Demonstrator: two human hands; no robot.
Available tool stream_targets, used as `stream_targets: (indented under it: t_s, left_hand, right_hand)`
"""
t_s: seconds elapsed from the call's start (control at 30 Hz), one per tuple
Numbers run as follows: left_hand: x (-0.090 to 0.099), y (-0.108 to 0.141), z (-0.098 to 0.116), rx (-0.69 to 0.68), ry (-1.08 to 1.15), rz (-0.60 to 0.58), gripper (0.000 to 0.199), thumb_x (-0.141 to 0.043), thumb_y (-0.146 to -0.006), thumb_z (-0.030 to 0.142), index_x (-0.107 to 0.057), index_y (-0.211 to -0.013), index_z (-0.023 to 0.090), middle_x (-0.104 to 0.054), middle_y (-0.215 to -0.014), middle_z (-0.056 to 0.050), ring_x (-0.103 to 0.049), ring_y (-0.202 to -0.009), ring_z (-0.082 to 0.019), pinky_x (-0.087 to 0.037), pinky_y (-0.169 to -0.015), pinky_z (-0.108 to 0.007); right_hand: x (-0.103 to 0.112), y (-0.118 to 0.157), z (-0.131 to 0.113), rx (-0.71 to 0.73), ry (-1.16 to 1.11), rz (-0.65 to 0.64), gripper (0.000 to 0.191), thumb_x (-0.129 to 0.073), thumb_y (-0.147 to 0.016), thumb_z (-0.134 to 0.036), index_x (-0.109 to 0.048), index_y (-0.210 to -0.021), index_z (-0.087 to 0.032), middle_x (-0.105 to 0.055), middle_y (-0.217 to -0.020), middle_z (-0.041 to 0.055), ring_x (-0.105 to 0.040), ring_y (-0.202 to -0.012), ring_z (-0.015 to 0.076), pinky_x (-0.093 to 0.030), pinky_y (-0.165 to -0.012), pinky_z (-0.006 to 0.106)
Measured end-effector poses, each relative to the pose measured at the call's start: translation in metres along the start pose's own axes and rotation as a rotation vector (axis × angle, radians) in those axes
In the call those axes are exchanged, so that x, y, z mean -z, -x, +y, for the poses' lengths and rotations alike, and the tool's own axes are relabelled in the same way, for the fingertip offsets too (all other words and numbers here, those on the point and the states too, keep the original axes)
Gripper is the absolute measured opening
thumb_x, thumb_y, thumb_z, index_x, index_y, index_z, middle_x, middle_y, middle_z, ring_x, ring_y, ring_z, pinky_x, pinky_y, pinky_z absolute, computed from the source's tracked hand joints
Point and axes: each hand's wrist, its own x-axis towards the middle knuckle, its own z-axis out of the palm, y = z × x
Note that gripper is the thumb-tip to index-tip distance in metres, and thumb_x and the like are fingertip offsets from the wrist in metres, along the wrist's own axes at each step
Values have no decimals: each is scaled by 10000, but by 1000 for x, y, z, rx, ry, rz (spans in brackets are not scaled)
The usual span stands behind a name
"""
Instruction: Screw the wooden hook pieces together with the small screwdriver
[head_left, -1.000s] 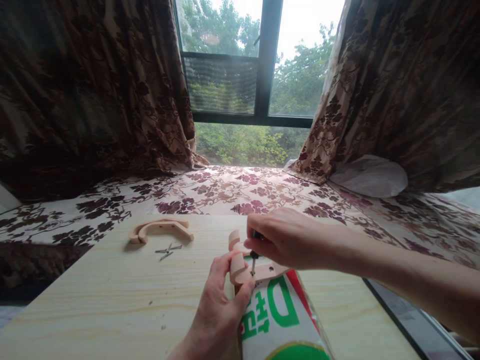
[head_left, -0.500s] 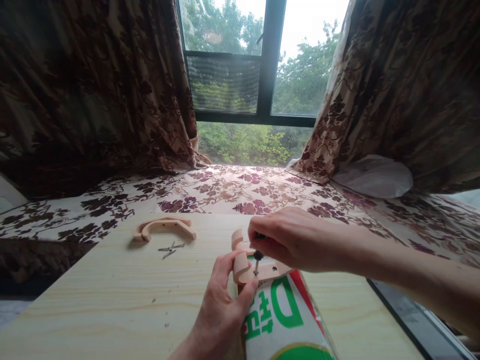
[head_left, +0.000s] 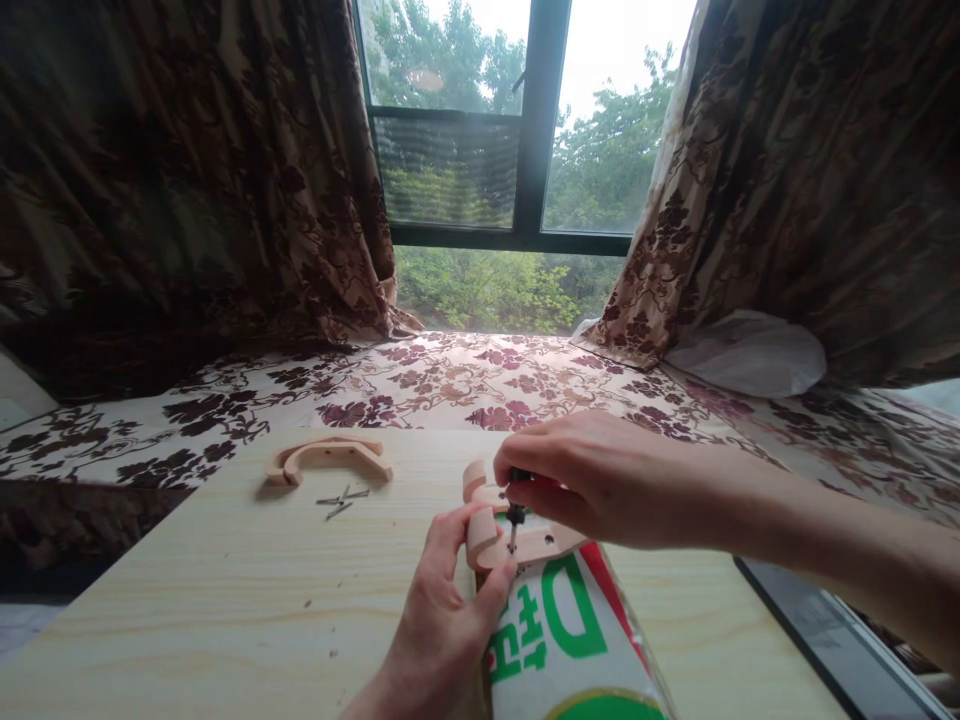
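Note:
My right hand (head_left: 577,475) is closed round the dark handle of a screwdriver (head_left: 516,514), which stands upright with its tip at a hole in a curved wooden piece (head_left: 529,545). My left hand (head_left: 457,580) grips the hooked left end of that piece, thumb in front and fingers behind. The piece rests on a white packet (head_left: 566,640) with green lettering and a red edge. Just behind it lies a second curved piece (head_left: 474,478), partly hidden by my right hand. A second hole shows to the right of the screwdriver tip.
Two more curved wooden pieces (head_left: 337,452) lie at the back left of the pale wooden board (head_left: 225,600), with several screws (head_left: 341,502) in front. Dark specks dot the board. Behind are a flowered cloth (head_left: 450,375), curtains (head_left: 315,200), a window and a whitish bag (head_left: 750,355).
My right hand has turned slightly on the screwdriver, and more of the dark handle shows. My left hand and the wooden pieces stay in place.

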Motion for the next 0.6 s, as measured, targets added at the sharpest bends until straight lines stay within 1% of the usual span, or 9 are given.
stream_targets:
  t_s: [0.1,0.2,0.27,0.37,0.4,0.47,0.6]
  left_hand:
    - [0,0,0,10,-5,-8,351,-598,-785,349,-552,-1111,229,-632,-1004,-47,-616,-902,-219,-518,-759,-326]
    - [0,1,-1,18,20,-23,358,-592,-793,363,-544,-1119,224,-632,-1013,-52,-617,-905,-223,-521,-763,-337]
    - [0,1,-2,18,43,-27,363,-588,-797,371,-545,-1124,219,-637,-995,-52,-621,-891,-222,-524,-759,-340]
    - [-1,2,-2,26,50,-23,375,-594,-792,371,-548,-1131,219,-642,-964,-46,-627,-860,-218,-528,-741,-335]
    - [-1,2,-1,28,47,-20,377,-598,-787,367,-550,-1131,220,-642,-956,-44,-628,-856,-217,-529,-737,-334]
    - [-1,2,0,32,41,-13,373,-600,-783,354,-554,-1128,222,-641,-950,-44,-626,-861,-220,-528,-741,-335]
    - [0,1,3,19,24,3,359,-606,-775,338,-564,-1114,226,-637,-962,-46,-618,-874,-222,-523,-755,-337]
  right_hand:
    - [-6,-5,1,-20,-5,9,180,-448,-935,-242,-585,-851,-160,-600,-703,23,-426,-590,102,-265,-541,241]
    - [-17,-11,3,-144,62,79,234,-438,-932,-272,-574,-786,-149,-573,-648,25,-378,-544,106,-230,-509,255]
    - [-22,-14,5,-234,91,128,236,-441,-926,-276,-576,-786,-142,-574,-638,29,-374,-535,109,-225,-505,261]
    - [-22,-12,6,-284,119,135,246,-449,-925,-293,-579,-775,-148,-561,-619,21,-372,-524,109,-219,-502,267]
    - [-19,-10,6,-273,133,120,260,-448,-928,-300,-575,-756,-152,-551,-613,17,-367,-522,108,-216,-502,269]
    - [-10,-6,3,-202,132,69,260,-450,-930,-289,-576,-744,-157,-547,-632,15,-374,-538,107,-223,-509,266]
    - [7,-1,0,-6,6,-35,165,-466,-920,-194,-614,-856,-159,-600,-771,29,-461,-657,111,-293,-575,239]
